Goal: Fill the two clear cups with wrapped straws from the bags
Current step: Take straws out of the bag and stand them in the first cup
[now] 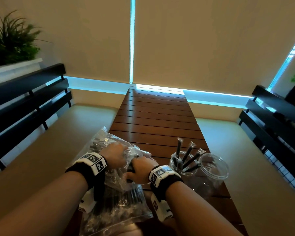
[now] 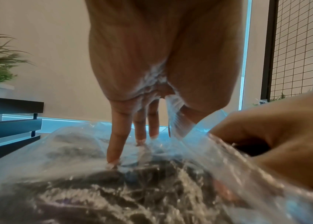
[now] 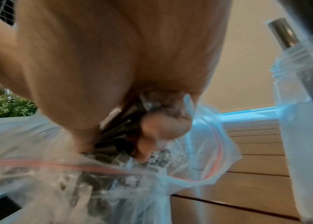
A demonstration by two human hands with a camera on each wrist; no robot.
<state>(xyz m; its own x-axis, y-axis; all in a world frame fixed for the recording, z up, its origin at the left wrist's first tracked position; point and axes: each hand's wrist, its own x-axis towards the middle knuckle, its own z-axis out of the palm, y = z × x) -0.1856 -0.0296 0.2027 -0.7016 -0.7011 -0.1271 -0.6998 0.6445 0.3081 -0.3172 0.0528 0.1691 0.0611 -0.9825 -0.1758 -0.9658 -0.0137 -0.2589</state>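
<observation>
A: Item one, left hand (image 1: 113, 155). State?
B: Thumb and a finger pinching the film at the mouth of the upper bag (image 1: 109, 147); the other fingers (image 2: 117, 136) are straight, tips pressed onto the plastic. It holds the mouth apart.

A: Item two, right hand (image 1: 140, 169).
B: Inside that mouth, fingers curled round a bunch of dark straws (image 3: 119, 121). The right wrist view shows the bunch in the grip, the red zip line (image 3: 216, 151) of the bag looping beside it.

A: Item three, stock location.
B: Two bags at the near left of the desk (image 1: 153, 114), the upper one overlapping the lower bag (image 1: 119, 206). Both look well filled.

A: Item four, cups.
B: Two, near right, just beside each other. The left cup (image 1: 182, 163) holds a few wrapped straws leaning rightward. The right cup (image 1: 213, 167) appears empty.

A: Step in hand?
B: By my reading, drawing a fresh bunch out of the bag. The fill is at an early stage.

A: Next move calls for?
B: Lifting the bunch clear of the film without snagging a wrapper, keeping the mouth held open, then swinging right and dropping the ends into a cup without knocking either one.
</observation>
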